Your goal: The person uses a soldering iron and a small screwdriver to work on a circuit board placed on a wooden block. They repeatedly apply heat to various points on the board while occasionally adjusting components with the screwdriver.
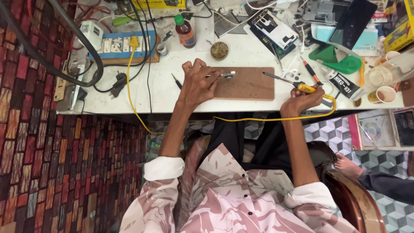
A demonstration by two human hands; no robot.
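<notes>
At centre frame, on the wooden board [250,83], a small metal part [227,75] is pinned by the left hand [197,83] while the right hand [302,100] grips a yellow-handled soldering iron [290,82]

Left fingers are curled narrow, pressing the part near the board's upper left edge; right fist is closed round the iron's handle, its tip resting on the board, apart from the part. Soldering looks about to begin: the tip would need to swing left onto the part. Yellow cable [131,86] trails to the power strip [116,44] at upper left; a brown bottle [185,32] stands above
</notes>
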